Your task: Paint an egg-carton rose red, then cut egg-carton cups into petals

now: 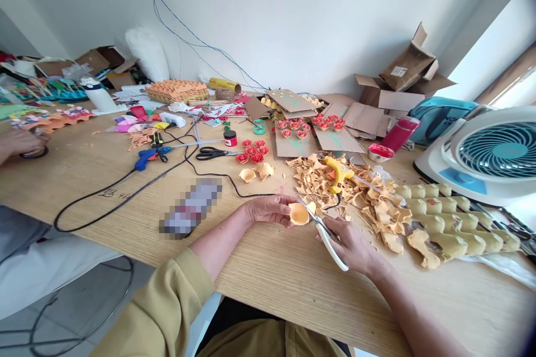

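My left hand (268, 209) pinches a small orange egg-carton cup (298, 214) just above the wooden table (272, 279). My right hand (354, 245) grips white-handled scissors (324, 230), whose blades reach the cup's right edge. Right behind them lies a heap of orange carton scraps (355, 189) with a yellow glue gun (337, 172) on top. A strip of uncut egg carton (452, 223) stretches to the right of my right hand.
Red paper roses (252, 152), two cut cups (255, 173), black scissors (211, 153), a blue glue gun (146, 157) and black cables (125, 189) lie mid-table. A fan (489, 156) stands right. Another person's hand (20, 142) rests at far left. Cardboard boxes (402, 78) line the wall.
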`<action>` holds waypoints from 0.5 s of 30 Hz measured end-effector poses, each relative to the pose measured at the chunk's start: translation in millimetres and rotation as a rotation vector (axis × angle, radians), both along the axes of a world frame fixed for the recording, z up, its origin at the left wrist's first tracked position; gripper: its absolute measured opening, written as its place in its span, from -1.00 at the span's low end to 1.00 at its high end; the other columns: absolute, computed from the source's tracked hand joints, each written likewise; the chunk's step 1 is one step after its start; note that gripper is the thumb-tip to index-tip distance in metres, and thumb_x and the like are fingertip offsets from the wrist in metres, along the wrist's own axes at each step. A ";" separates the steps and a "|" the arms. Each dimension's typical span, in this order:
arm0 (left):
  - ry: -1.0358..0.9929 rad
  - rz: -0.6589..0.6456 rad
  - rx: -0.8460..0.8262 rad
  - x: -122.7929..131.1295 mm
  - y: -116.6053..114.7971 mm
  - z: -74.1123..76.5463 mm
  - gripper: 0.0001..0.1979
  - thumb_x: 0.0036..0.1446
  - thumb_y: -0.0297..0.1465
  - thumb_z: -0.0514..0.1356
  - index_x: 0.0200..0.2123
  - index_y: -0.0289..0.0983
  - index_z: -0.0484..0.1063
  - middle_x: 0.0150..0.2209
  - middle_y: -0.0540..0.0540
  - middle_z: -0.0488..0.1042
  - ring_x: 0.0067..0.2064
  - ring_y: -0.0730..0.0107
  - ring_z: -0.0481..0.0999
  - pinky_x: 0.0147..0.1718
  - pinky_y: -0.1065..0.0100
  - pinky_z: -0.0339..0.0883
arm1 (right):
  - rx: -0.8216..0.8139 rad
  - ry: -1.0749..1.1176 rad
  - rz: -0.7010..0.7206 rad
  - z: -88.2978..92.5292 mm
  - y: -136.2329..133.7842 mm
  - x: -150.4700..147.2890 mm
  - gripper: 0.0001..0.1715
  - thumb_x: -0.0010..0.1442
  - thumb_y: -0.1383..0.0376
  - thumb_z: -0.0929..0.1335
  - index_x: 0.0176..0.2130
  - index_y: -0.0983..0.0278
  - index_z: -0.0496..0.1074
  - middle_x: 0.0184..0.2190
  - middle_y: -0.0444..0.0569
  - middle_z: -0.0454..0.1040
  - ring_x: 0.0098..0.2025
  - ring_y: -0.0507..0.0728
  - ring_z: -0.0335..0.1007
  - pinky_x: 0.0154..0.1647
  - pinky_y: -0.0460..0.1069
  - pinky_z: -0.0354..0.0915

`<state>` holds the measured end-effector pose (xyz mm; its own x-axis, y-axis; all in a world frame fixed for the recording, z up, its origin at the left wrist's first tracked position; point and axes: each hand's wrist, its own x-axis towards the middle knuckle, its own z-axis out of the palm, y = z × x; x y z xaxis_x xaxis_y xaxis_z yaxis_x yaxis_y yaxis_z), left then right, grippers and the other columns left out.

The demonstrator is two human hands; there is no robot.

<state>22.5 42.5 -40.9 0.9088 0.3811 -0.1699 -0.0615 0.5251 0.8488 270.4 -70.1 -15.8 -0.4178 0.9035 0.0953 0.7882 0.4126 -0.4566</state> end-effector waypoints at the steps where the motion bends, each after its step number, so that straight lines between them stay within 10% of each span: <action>1: 0.000 0.002 -0.001 -0.2 0.9 -0.5 -0.38 -0.27 -0.20 0.57 -0.12 -0.33 0.55 -0.26 -0.11 0.59 -0.36 0.47 0.54 -0.33 0.43 0.41 | -0.008 0.016 -0.004 -0.2 0.7 0.1 -0.55 0.36 -0.01 0.21 -0.45 0.19 0.21 -0.53 -0.12 0.36 -0.44 0.08 0.26 -0.37 -0.02 0.18; 15: -0.209 0.294 0.018 -12.4 9.8 14.4 -0.35 -0.09 -0.33 0.51 0.10 -0.27 0.44 -0.27 -0.05 0.52 -0.32 0.49 0.52 -0.21 0.36 0.40 | -0.078 -0.059 -0.257 7.6 10.2 12.8 -0.52 0.32 -0.08 0.21 -0.44 0.21 0.23 -0.58 -0.18 0.30 -0.53 0.02 0.15 -0.47 -0.07 0.05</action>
